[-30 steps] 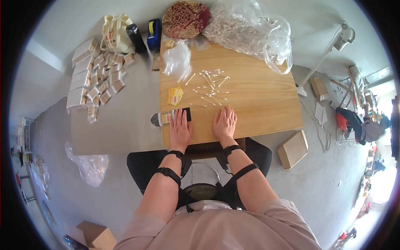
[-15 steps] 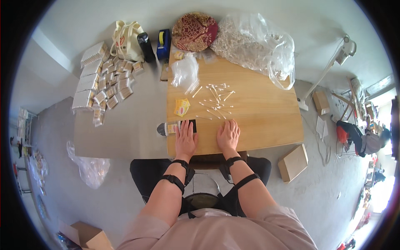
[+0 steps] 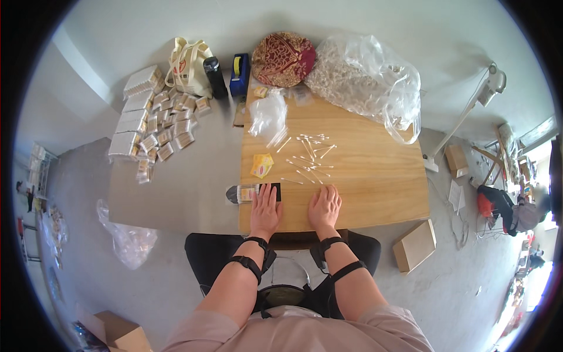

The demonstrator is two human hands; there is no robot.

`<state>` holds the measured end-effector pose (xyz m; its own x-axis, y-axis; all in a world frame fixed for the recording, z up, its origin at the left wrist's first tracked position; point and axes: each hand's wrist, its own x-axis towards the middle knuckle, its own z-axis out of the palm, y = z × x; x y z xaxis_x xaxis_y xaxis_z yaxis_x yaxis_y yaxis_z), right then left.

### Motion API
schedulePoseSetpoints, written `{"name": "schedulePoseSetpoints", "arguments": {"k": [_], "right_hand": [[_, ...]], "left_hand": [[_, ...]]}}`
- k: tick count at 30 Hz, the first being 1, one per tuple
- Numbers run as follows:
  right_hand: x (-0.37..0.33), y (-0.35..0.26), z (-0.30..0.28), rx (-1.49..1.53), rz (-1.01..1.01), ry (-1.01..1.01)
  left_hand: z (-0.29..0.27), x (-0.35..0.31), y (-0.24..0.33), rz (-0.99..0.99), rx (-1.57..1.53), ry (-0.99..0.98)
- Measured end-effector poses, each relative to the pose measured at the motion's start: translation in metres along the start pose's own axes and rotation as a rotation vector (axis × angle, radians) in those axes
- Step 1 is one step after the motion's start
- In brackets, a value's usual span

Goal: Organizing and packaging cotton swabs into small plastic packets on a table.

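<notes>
Both hands lie palm down near the front edge of the wooden tabletop [image 3: 381, 196]. My left hand [image 3: 266, 211] is flat with fingers stretched, partly over a small black rectangular piece [image 3: 277, 192] and beside a clear packet of cotton swabs [image 3: 247, 193]. A dark rounded piece [image 3: 232, 195] shows at the packet's left end. My right hand [image 3: 325, 209] lies open with fingers slightly apart, just below several loose cotton swabs [image 3: 305, 161]. Yellow printed cards [image 3: 262, 166] lie above my left hand. Farther up is a stack of clear plastic bags [image 3: 268, 116].
On the grey left tabletop [image 3: 193, 182] are many filled swab packets [image 3: 166, 136], white stacks [image 3: 130, 123], a cloth bag [image 3: 189, 70], a black bottle [image 3: 215, 77] and a blue tape dispenser [image 3: 239, 74]. A patterned round cushion [image 3: 284, 58] and a large filled plastic bag [image 3: 363, 76] stand at the back.
The whole view has shifted, so the table appears slightly lower in the picture. Both hands and the things on the table keep their places.
</notes>
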<state>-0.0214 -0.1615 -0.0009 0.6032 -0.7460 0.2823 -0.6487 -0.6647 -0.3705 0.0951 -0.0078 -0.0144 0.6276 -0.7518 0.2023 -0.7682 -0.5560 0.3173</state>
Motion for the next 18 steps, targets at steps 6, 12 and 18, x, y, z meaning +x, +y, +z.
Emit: {"name": "schedulePoseSetpoints", "arguments": {"k": [6,12,18], "right_hand": [[0.0013,0.0021,-0.0005,-0.002,0.03,-0.015],[-0.0004,0.0031,0.0007,0.002,-0.015,0.004],[-0.001,0.0075,0.0007,0.022,0.01,0.022]], "left_hand": [[0.0015,0.0006,0.0014,0.005,-0.026,-0.013],[0.0003,-0.0003,0.0017,-0.012,-0.014,-0.036],[0.002,0.0002,0.0033,0.007,-0.07,-0.028]]}}
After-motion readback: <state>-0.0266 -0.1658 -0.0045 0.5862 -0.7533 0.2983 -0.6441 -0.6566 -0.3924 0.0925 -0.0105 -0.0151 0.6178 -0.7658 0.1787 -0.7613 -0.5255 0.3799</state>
